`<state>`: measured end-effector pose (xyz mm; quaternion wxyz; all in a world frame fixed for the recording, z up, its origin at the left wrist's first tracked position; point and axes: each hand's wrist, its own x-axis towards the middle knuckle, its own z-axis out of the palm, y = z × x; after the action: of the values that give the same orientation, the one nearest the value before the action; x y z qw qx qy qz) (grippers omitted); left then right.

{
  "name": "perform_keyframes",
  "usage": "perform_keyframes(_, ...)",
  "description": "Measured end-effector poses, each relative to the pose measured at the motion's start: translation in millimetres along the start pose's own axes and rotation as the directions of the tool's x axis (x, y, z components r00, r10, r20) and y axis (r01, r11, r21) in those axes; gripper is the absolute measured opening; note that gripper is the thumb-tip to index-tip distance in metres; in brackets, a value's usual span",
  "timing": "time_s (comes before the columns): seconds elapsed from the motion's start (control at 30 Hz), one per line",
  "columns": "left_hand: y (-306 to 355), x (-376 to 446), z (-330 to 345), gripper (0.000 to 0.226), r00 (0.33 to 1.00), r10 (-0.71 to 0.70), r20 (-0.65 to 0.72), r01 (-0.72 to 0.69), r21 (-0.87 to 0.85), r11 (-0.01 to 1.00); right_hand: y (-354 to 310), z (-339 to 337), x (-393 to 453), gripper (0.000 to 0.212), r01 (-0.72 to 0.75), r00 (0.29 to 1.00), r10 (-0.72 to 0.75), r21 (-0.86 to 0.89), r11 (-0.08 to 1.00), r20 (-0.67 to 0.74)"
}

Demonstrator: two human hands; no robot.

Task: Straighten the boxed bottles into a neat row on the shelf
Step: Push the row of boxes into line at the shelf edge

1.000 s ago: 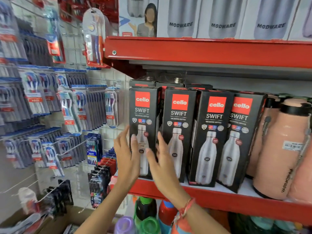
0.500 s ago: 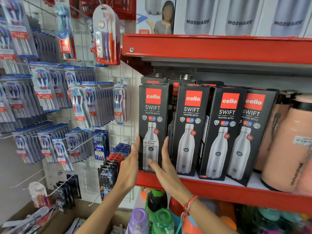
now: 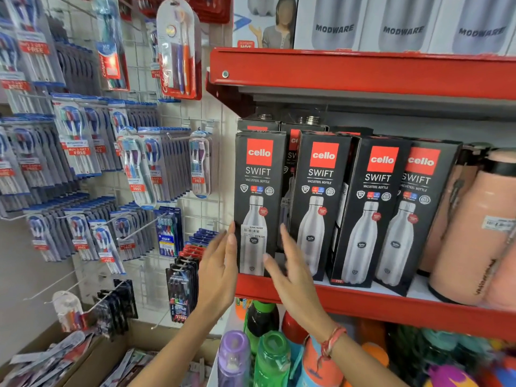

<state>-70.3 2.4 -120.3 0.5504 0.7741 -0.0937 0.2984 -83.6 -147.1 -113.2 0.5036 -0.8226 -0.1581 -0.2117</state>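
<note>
Both hands, left (image 3: 217,270) and right (image 3: 293,272), flank leftmost box (image 3: 258,191); fingers spread.

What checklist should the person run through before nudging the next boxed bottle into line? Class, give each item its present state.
1. Leftmost box upright and facing front: ok.
2. Left hand and right hand open either side of that box, gripping nothing: ok.
3. Second box square with the first: cannot tell; a gap shows between them.
4. Third box and fourth box upright: not ok, both lean and overlap.
5. Box bases behind the red shelf edge: ok.
6. Back row of boxes tidy: cannot tell, mostly hidden.
</note>
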Motion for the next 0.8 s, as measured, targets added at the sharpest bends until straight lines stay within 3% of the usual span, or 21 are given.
perform_keyframes(0.07, 17, -7, 9, 0.052, 0.978, 0.152, -0.146, -0.154, -0.007, 0.988, 2, -11, -4, 0.055, 0.002, 0.966, -0.013, -0.04, 0.999, -0.26)
perform_keyframes(0.1, 26, -10, 16, 0.05, 0.967, 0.214, -0.134, -0.22, -0.03, 0.975, 3, -18, -5, 0.051, -0.023, 0.94, 0.01, -0.033, 0.999, -0.342)
perform_keyframes(0.17, 40, -15, 34, 0.056, 0.978, 0.195, 0.072, -0.183, -0.145, 0.972, 6, -33, -5, 0.052, -0.097, 0.917, 0.093, 0.01, 0.995, -0.388)
perform_keyframes(0.27, 47, -18, 64, 0.096, 0.925, -0.045, 0.376, 0.147, -0.246, 0.958, 11, -47, -7, 0.064, -0.2, 0.936, 0.224, 0.112, 0.973, -0.272)
perform_keyframes(0.33, 46, -16, 79, 0.115, 0.893, -0.171, 0.416, 0.293, -0.249, 0.923, 14, -50, -6, 0.071, -0.274, 0.934, 0.306, 0.181, 0.945, -0.183)
perform_keyframes(0.43, 45, -9, 90, 0.126, 0.861, -0.282, 0.422, 0.412, -0.255, 0.875, 15, -52, 2, 0.075, -0.376, 0.903, 0.416, 0.271, 0.886, -0.104)
perform_keyframes(0.57, 45, -11, 91, 0.131, 0.835, -0.367, 0.411, 0.478, -0.211, 0.852, 13, -58, 9, 0.074, -0.424, 0.888, 0.457, 0.301, 0.854, -0.046)
perform_keyframes(0.8, 39, -26, 77, 0.122, 0.864, -0.341, 0.369, 0.436, -0.213, 0.874, 10, -58, -8, 0.082, -0.429, 0.897, 0.439, 0.311, 0.848, 0.039)
